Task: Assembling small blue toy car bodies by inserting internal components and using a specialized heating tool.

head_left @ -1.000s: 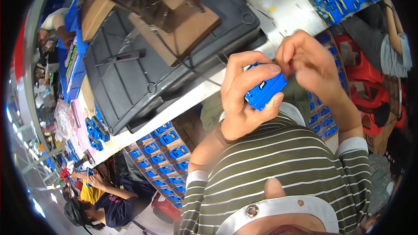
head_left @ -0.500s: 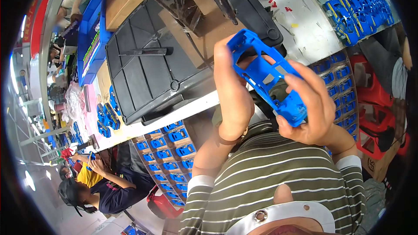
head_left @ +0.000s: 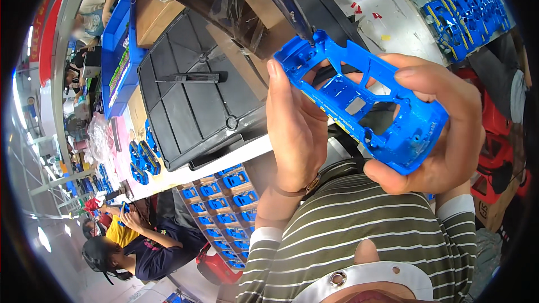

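Observation:
A blue plastic toy car body shell (head_left: 342, 92) lies tilted between my two hands, its hollow inner side with window openings facing up. My left hand (head_left: 297, 132) grips its left side, thumb along the edge and fingers partly hidden behind it. Around the near right end my right hand (head_left: 457, 129) is closed, thumb below and fingers over the far edge. The far end of the shell is right at the tip of a dark metal rod (head_left: 297, 19); I cannot tell whether they touch.
Beneath the rod lies a ribbed black plastic lid (head_left: 191, 118) with a dark strip (head_left: 191, 77) on it. Stacked blue car shells (head_left: 460, 22) fill the back right. Compartmented trays of shells (head_left: 216, 207) stand below the table edge. A co-worker (head_left: 151, 249) sits at left.
The shell has come up closer to me and tipped flatter, its far end now at the rod's tip. Both hands moved with it, the right one shifting to the right.

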`<action>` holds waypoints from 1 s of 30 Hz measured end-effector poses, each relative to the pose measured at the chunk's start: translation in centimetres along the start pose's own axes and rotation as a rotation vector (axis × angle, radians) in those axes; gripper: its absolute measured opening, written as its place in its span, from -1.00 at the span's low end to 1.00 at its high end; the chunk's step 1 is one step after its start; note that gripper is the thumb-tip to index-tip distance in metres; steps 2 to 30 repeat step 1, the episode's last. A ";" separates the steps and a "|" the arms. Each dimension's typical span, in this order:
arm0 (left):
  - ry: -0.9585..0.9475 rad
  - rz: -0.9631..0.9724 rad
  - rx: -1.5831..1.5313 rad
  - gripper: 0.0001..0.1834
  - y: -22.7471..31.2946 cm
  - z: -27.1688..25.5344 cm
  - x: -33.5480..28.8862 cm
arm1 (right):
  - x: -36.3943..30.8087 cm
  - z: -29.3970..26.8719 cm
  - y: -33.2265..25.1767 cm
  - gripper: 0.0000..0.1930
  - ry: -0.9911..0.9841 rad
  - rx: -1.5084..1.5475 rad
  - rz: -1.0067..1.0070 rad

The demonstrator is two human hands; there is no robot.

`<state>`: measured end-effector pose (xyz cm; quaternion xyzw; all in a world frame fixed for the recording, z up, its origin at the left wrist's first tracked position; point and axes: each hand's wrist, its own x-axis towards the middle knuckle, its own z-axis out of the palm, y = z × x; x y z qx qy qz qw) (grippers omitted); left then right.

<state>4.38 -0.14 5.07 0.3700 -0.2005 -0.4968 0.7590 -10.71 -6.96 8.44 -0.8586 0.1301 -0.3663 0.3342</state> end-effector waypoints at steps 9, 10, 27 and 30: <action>-0.002 -0.002 0.000 -0.43 0.1 -0.1 0.0 | 0.0 -0.3 -0.1 -0.18 -0.023 0.020 0.021; -0.002 -0.002 0.000 -0.43 0.1 -0.1 0.0 | 0.0 -0.3 -0.1 -0.18 -0.023 0.020 0.021; -0.002 -0.002 0.000 -0.43 0.1 -0.1 0.0 | 0.0 -0.3 -0.1 -0.18 -0.023 0.020 0.021; -0.002 -0.002 0.000 -0.43 0.1 -0.1 0.0 | 0.0 -0.3 -0.1 -0.18 -0.023 0.020 0.021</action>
